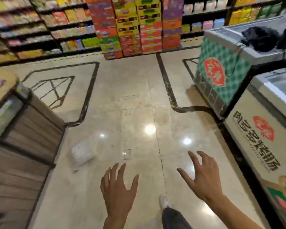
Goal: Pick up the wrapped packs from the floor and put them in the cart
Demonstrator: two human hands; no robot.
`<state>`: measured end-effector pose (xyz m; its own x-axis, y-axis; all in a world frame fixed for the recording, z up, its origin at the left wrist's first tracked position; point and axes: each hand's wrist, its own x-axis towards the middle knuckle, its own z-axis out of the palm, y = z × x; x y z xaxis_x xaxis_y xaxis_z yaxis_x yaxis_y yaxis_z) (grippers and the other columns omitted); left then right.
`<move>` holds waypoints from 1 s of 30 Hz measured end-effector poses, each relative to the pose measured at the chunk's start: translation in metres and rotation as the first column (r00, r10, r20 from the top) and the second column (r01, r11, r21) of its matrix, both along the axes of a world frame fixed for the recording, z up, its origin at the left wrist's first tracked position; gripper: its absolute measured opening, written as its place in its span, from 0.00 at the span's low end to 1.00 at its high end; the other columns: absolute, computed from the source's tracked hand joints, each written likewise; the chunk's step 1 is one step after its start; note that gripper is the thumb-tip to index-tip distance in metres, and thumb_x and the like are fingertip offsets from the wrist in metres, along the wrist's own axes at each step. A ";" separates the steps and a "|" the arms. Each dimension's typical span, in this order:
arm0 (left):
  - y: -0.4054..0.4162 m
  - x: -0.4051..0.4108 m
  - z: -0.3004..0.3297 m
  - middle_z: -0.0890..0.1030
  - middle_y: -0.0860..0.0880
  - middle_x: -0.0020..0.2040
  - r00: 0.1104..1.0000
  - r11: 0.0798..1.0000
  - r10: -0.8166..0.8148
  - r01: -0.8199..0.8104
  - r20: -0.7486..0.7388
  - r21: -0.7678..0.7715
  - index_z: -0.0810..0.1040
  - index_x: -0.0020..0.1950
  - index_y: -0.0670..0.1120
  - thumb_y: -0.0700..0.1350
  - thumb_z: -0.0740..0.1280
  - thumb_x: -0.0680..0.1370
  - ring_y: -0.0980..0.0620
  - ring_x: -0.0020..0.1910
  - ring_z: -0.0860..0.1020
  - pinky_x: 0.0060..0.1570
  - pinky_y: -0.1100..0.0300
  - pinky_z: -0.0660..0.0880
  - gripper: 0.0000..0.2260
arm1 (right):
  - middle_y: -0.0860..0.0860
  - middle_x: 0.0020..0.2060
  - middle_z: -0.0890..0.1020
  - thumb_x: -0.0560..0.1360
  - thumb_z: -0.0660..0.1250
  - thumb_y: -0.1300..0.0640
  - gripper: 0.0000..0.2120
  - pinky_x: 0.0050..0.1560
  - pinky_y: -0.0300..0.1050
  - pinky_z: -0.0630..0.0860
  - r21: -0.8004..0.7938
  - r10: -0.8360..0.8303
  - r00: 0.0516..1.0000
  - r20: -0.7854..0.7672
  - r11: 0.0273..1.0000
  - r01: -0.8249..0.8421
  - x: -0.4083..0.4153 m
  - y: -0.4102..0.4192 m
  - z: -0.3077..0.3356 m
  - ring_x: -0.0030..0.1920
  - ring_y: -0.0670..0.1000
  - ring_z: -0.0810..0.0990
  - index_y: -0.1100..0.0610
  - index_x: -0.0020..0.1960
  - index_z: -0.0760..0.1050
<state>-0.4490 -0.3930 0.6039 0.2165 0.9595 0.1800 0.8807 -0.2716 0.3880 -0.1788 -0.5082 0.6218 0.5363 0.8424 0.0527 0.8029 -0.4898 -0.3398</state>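
At the far left a wooden stand [26,129] is cut off by the picture's edge, and what lies on its top is too blurred to name. Behind it, shelves [40,28] of packets run along the back wall, smeared so that no label can be read. On the shiny tiled floor [135,90], close beside the foot of the stand, lies one wrapped pack [81,154]: pale, see-through wrapping, soft with blur, its contents not clear. It lies alone, touched by neither hand.

The left hand [118,187] is held out over the floor, palm down, fingers straight and spread, holding nothing. It is to the right of the pack and well apart from it. Below and between the hands a shoe [164,201] and a dark trouser leg [173,219] show, the leg cut off at the bottom edge.

Farther back, in the middle, stands a stack of coloured boxes [135,25], its top out of the picture. The right hand [203,176] is likewise out over the floor, fingers spread and slightly bent, with nothing in it.

At the right are two chest freezers [257,129], the nearer one cut off by the edge. A dark object [261,38] on the farther one cannot be made out.
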 end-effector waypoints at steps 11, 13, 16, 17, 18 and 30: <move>0.111 -0.147 0.008 0.75 0.50 0.71 0.792 0.790 0.610 -0.611 -0.019 -0.048 0.79 0.69 0.54 0.71 0.60 0.73 0.44 0.72 0.70 0.66 0.39 0.72 0.32 | 0.59 0.70 0.73 0.76 0.56 0.26 0.36 0.70 0.62 0.69 -0.037 0.552 0.828 -0.099 0.830 -0.557 -0.126 0.311 -0.006 0.69 0.62 0.72 0.50 0.74 0.69; 0.134 -0.169 0.002 0.76 0.50 0.70 0.755 0.754 0.655 -0.655 -0.010 -0.061 0.79 0.68 0.54 0.71 0.59 0.73 0.44 0.71 0.71 0.64 0.40 0.74 0.32 | 0.59 0.71 0.72 0.76 0.54 0.26 0.37 0.70 0.60 0.69 -0.055 0.605 0.788 -0.111 0.788 -0.613 -0.159 0.354 -0.012 0.70 0.62 0.72 0.49 0.75 0.69; 0.182 -0.204 -0.019 0.79 0.46 0.67 0.754 0.752 0.656 -0.656 -0.010 -0.063 0.81 0.66 0.50 0.71 0.59 0.75 0.41 0.67 0.74 0.60 0.41 0.77 0.32 | 0.58 0.73 0.71 0.76 0.54 0.25 0.37 0.70 0.59 0.69 -0.104 0.661 0.740 -0.125 0.733 -0.673 -0.207 0.412 -0.025 0.71 0.61 0.71 0.47 0.76 0.67; 0.201 -0.215 -0.026 0.79 0.46 0.67 0.755 0.753 0.655 -0.654 -0.015 -0.076 0.81 0.66 0.50 0.71 0.60 0.74 0.40 0.66 0.74 0.60 0.42 0.77 0.32 | 0.58 0.73 0.71 0.76 0.54 0.25 0.37 0.70 0.59 0.69 -0.117 0.675 0.727 -0.127 0.718 -0.686 -0.222 0.430 -0.030 0.71 0.61 0.71 0.47 0.76 0.66; 0.223 -0.224 -0.031 0.79 0.46 0.67 0.757 0.753 0.653 -0.651 -0.015 -0.090 0.81 0.67 0.50 0.70 0.61 0.74 0.40 0.67 0.74 0.60 0.42 0.77 0.31 | 0.58 0.72 0.71 0.76 0.53 0.25 0.37 0.69 0.58 0.69 -0.127 0.686 0.717 -0.126 0.706 -0.697 -0.237 0.448 -0.033 0.71 0.61 0.71 0.47 0.76 0.66; 0.473 -0.287 -0.084 0.75 0.49 0.72 0.718 0.713 0.693 -0.668 0.066 -0.213 0.76 0.71 0.53 0.71 0.59 0.76 0.44 0.71 0.71 0.64 0.40 0.75 0.31 | 0.58 0.71 0.72 0.75 0.53 0.25 0.38 0.67 0.58 0.72 -0.235 0.828 0.552 -0.101 0.519 -0.822 -0.355 0.701 -0.067 0.70 0.61 0.72 0.48 0.75 0.68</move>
<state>-0.7362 0.0799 0.5200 -0.5207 0.8536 -0.0150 0.7381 0.4589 0.4945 -0.5338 0.1928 0.5544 -0.4036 0.8926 -0.2012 0.8939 0.3377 -0.2947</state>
